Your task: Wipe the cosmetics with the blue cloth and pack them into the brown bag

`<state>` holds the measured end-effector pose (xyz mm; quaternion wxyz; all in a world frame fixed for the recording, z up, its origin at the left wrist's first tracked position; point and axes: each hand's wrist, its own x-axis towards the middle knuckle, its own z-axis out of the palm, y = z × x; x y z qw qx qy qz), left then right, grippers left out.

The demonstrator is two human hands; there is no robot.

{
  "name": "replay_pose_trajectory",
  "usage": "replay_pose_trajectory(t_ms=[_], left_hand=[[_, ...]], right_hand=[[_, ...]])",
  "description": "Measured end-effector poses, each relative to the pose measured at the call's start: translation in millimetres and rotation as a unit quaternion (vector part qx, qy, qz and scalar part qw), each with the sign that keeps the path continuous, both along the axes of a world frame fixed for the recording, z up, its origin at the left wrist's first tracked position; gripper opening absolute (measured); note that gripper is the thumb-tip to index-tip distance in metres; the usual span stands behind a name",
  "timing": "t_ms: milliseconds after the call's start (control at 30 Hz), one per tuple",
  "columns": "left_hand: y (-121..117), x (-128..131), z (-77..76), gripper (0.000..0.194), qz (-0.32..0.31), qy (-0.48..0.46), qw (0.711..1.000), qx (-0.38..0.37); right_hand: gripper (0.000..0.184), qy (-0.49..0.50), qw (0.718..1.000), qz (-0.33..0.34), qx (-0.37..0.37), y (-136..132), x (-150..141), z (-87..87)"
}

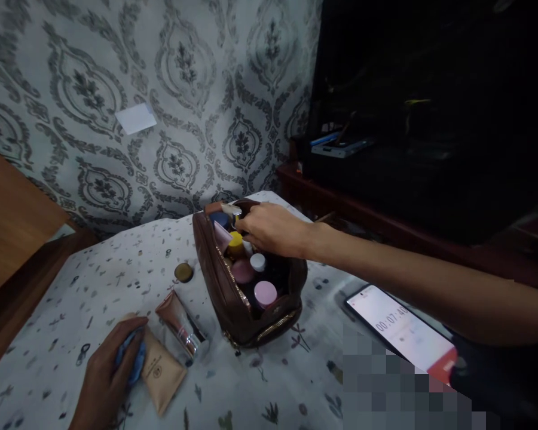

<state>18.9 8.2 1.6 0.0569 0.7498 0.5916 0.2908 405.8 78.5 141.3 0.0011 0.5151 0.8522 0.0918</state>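
Note:
A brown zip-up toiletry bag (213,275) stands unzipped, packed with small cosmetic containers. Among them are a yellow-capped item (235,243), a white round lid (257,261) and a pink round lid (265,294). My right hand (269,227) reaches into the bag's far end, fingers closed by a small shiny-topped item (237,214); what they grip is mostly hidden. My left hand (110,364) is closed around a crumpled blue cloth (137,355), beside a tan squeeze tube (162,370) lying flat. A pinkish-brown tube with a silver cap (179,322) lies between that hand and the bag.
A small round olive-gold item (183,272) sits left of the bag on the patterned sheet (233,394). A phone (399,325) showing a timer lies under my right forearm. Patterned wallpaper stands behind; a wooden panel (18,221) is at left, a dark screen (430,119) at right.

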Motion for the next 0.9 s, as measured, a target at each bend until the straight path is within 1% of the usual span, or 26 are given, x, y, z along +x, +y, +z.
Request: replay_pose_trajectory(t_ms=[167, 233, 300, 500, 633, 800, 900], left_hand=[[1.1, -4.2, -1.1, 0.048, 0.005, 0.006, 1.0, -0.017], [2.0, -5.0, -2.2, 0.047, 0.005, 0.006, 1.0, -0.021], [2.7, -4.7, -3.2, 0.047, 0.007, 0.002, 1.0, -0.021], [2.2, -0.1, -1.8, 0.049, 0.01, -0.006, 1.0, -0.015], [1.7, 0.8, 0.0, 0.048, 0.001, -0.002, 1.0, -0.007], [1.7, -0.8, 0.3, 0.047, -0.018, 0.002, 1.0, 0.013], [1.7, -1.9, 0.6, 0.046, -0.025, 0.008, 1.0, 0.009]], right_hand=[[0.025, -0.029, 0.998, 0.042, 0.03, -5.9, -1.8, -8.9], [0.028, -0.033, 0.998, 0.046, 0.03, -7.9, -1.8, -10.5], [0.032, -0.042, 0.998, 0.037, 0.025, -8.9, -3.1, -10.2], [0.047, -0.081, 0.997, -0.014, -0.008, -7.0, -19.4, -0.4], [0.048, -0.11, 0.992, -0.038, -0.041, -4.2, -30.9, 6.4], [0.047, -0.092, 0.994, -0.053, -0.022, -8.0, -34.9, 12.9], [0.058, -0.075, 0.995, -0.065, -0.003, -19.1, -31.5, 21.8]])
